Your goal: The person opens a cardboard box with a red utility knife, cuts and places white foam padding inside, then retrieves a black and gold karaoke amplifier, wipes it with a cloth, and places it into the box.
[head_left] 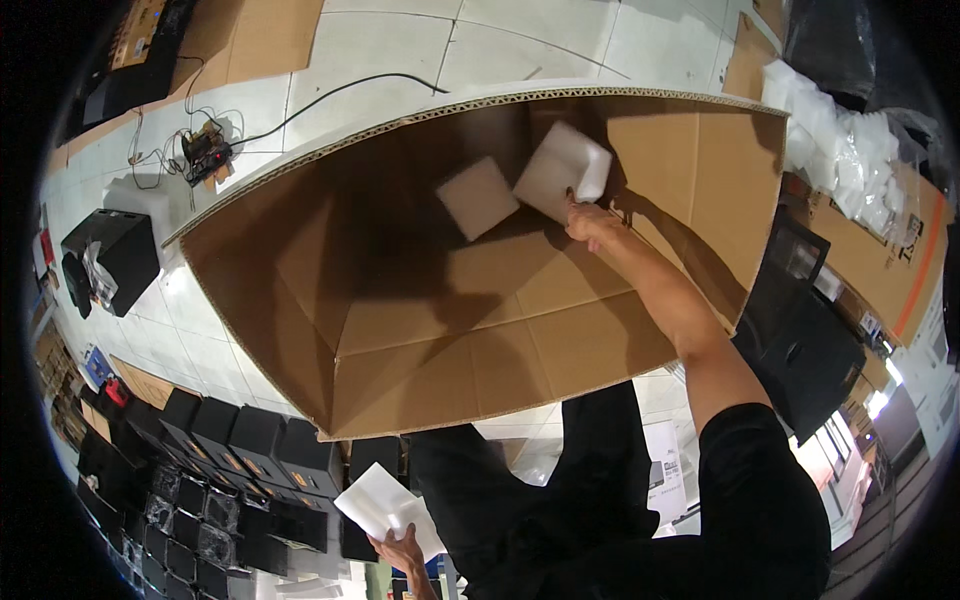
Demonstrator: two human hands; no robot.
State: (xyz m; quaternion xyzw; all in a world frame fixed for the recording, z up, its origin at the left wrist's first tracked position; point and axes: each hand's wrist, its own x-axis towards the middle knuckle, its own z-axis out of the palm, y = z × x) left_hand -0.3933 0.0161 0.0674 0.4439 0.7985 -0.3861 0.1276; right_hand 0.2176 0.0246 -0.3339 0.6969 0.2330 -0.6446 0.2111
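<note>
A large open cardboard box stands before me. My right hand reaches into it, with fingers closed at the near edge of a white foam block that has a hollow in one side. Beside that block, deeper in the box, lies a second foam piece, squarish and flat-faced. Down by my left leg, outside the box, my left hand grips another white foam block by its lower edge. Part of the box's inside is in dark shadow.
Several black box-shaped units stand in rows at the lower left. A black speaker-like box is on the tiled floor at left, near a small wired device with a cable. Clear plastic bags and black equipment are at right.
</note>
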